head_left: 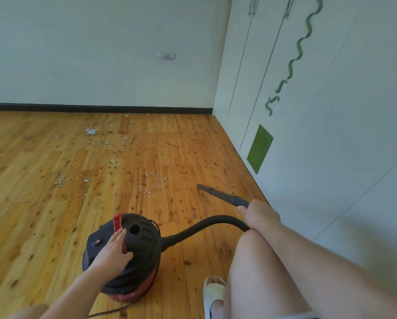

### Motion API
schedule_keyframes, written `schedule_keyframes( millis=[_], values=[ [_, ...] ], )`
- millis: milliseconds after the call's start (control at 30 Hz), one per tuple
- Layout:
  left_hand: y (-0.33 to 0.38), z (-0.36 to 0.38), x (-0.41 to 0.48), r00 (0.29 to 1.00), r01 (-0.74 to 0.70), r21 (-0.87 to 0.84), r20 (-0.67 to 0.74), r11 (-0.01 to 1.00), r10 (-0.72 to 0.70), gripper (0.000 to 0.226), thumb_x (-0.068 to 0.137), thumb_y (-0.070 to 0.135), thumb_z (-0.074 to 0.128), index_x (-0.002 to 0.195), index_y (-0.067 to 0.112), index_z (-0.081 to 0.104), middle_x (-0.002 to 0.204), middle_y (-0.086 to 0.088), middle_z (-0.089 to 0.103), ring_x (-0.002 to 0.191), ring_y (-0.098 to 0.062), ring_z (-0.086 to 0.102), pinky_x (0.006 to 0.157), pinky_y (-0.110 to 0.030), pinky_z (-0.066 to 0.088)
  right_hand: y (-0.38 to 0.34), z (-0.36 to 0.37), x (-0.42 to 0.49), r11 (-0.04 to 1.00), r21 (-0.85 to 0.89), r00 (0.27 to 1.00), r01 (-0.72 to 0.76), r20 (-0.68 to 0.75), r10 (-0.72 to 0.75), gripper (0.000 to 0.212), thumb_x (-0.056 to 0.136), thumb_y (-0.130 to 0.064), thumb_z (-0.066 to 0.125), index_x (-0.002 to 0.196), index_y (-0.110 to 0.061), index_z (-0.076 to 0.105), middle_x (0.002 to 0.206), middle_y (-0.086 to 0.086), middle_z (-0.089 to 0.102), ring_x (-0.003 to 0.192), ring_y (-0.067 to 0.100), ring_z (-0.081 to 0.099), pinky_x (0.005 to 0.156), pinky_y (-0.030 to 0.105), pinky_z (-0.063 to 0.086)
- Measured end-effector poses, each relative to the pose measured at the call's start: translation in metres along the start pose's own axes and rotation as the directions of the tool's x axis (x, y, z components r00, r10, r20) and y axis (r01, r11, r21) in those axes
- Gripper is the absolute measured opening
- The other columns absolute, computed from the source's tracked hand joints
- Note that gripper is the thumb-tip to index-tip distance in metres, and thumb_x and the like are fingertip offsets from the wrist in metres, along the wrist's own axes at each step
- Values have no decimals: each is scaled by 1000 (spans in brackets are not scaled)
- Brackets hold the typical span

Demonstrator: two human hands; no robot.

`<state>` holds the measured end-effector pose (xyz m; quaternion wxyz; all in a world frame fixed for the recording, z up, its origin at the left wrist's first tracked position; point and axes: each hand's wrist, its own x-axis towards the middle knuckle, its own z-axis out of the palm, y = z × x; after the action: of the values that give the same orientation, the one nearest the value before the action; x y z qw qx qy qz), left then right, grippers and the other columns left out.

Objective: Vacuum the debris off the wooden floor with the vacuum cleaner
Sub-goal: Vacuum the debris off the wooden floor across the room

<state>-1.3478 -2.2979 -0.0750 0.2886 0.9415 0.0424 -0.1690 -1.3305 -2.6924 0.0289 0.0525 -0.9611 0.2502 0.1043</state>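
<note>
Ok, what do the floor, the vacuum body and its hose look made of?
Floor: varnished wood planks, knots and grain showing, glossy. Vacuum body: likely matte black plastic with red moulded parts. Hose: probably flexible plastic or rubber, given its curve.

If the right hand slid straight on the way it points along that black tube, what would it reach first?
Past the nozzle that the right hand grips comes bare wooden floor, then probably the pale debris scattered ahead; depth is unclear.
</note>
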Motion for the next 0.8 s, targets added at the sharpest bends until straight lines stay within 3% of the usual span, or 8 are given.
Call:
schedule_keyframes(
  millis=[100,167,267,367,433,567,700,800],
  values=[
    [12,-9,4,1000,16,-1,13,1000,-16,80,100,29,59,163,20,11,171,0,6,137,-18,49,108,-30,43,2,-15,8,1000,-15,1000,-9,-15,9,45,104,-58,43,111,-18,61,96,1,61,84,21,60,57,27,41],
    [13,-11,1,999,31,12,-11,999,-31,78,101,30,58,163,20,13,170,0,9,139,-19,47,108,-30,42,1,-17,11,1000,-28,1000,-11,-9,10,44,104,-59,43,108,-18,61,94,1,61,83,20,61,56,27,41],
    [1,-1,-2,998,39,-18,-57,999,-40,79,99,23,59,163,18,14,170,0,13,135,-17,50,98,-24,49,-4,-15,15,1000,-18,1000,-5,14,5,45,104,-59,42,104,-18,61,89,1,62,81,20,63,53,26,40],
    [0,2,-1,996,80,-37,-32,996,-81,87,96,25,64,163,13,10,170,-4,10,139,-23,45,105,-29,46,-10,-12,10,1000,-29,1000,-5,20,6,46,104,-59,42,103,-17,61,85,1,59,79,20,62,50,26,37],
    [5,2,0,994,107,-63,-25,992,-108,82,96,25,65,161,9,18,166,-8,22,125,-22,54,96,-30,49,-12,-10,2,999,-43,1000,-6,18,7,45,104,-60,43,102,-18,59,81,0,57,76,19,61,48,26,36],
    [13,-5,6,993,113,-58,-32,992,-115,42,95,21,65,131,5,50,129,-14,59,86,-18,55,76,-34,46,-15,-16,-12,996,-85,1000,-2,13,3,44,103,-60,44,101,-18,56,81,1,56,73,19,58,48,26,35],
    [24,-8,12,977,173,-141,-102,975,-188,59,98,20,60,146,6,31,94,-12,64,72,-22,60,57,-33,41,-9,-9,-15,997,-71,1000,14,2,-14,44,102,-60,45,103,-18,57,86,1,61,76,19,62,50,25,39],
    [27,-6,19,967,211,-156,-109,965,-229,55,99,21,59,143,1,35,86,-9,61,69,-20,60,53,-29,39,-3,4,-11,996,-84,999,23,-24,-25,46,103,-61,43,113,-20,60,88,-1,60,77,18,61,53,25,43]
  ],
)
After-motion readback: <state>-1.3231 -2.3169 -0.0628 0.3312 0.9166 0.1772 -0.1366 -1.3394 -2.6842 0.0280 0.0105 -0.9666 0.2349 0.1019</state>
